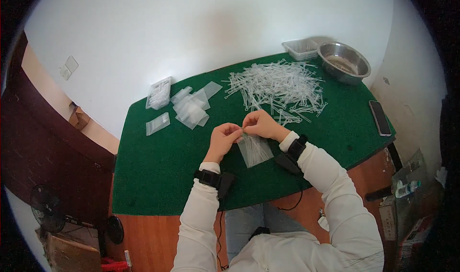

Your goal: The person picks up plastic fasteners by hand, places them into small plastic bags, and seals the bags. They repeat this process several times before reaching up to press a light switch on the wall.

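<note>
On my feed, the clear bag [245, 156] of thin plastic sticks [259, 152] is nearest. The left hand [224, 138] and right hand [260, 124] pinch its top edge, fingertips close, presumably to control the opening. Beyond the bag, flat bags [192, 108] (left) and a loose pile [279, 86] (right) stand apart, probably preventing mixing; a metal bowl [344, 63] sits farther right.

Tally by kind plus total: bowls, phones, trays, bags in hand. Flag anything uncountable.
Bowl: 1
Phone: 1
Trays: 2
Held bag: 1
Total: 5
Not counted: loose bags overlap, and the clear sticks lie too tangled to count.
</note>
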`<state>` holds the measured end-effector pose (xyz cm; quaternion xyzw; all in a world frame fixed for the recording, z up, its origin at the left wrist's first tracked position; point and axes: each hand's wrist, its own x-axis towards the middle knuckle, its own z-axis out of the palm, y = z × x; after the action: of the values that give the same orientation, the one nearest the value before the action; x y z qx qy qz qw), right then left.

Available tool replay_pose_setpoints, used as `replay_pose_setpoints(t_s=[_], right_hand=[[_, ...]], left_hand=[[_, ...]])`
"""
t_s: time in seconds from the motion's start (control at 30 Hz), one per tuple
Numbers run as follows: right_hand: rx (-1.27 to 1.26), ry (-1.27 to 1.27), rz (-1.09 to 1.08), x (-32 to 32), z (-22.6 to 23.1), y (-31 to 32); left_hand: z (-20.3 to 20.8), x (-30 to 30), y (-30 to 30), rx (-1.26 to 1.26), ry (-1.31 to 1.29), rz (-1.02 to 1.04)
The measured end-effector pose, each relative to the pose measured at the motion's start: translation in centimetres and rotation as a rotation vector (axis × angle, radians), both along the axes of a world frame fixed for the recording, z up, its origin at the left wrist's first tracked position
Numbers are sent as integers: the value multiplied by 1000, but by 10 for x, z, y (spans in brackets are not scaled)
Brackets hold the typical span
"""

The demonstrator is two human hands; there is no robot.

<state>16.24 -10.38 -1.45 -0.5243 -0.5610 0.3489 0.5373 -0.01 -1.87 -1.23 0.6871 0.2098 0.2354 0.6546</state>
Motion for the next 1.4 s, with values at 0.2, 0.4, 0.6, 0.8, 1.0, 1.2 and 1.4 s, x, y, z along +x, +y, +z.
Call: replay_pose_setpoints(t_s=[0.2,0.4,0.6,0.8,1.0,1.2,1.4], right_hand=[[21,21,-18,1,4,-2],[-48,117,-19,9,-1,1],[-97,225,-4,15,2,-3],[-135,256,-15,20,5,-5],[-140,255,-5,20,6,-6],[-148,240,12,17,5,-4],[-92,217,118,6,1,-1]], left_hand=[[0,-3,5,33,17,18],[6,-4,4,-69,6,71],[6,-6,9,-108,-23,85],[5,-8,11,-134,-27,99],[3,-9,14,-140,3,88],[2,-5,9,476,-21,161],[9,-3,2,598,-73,105]])
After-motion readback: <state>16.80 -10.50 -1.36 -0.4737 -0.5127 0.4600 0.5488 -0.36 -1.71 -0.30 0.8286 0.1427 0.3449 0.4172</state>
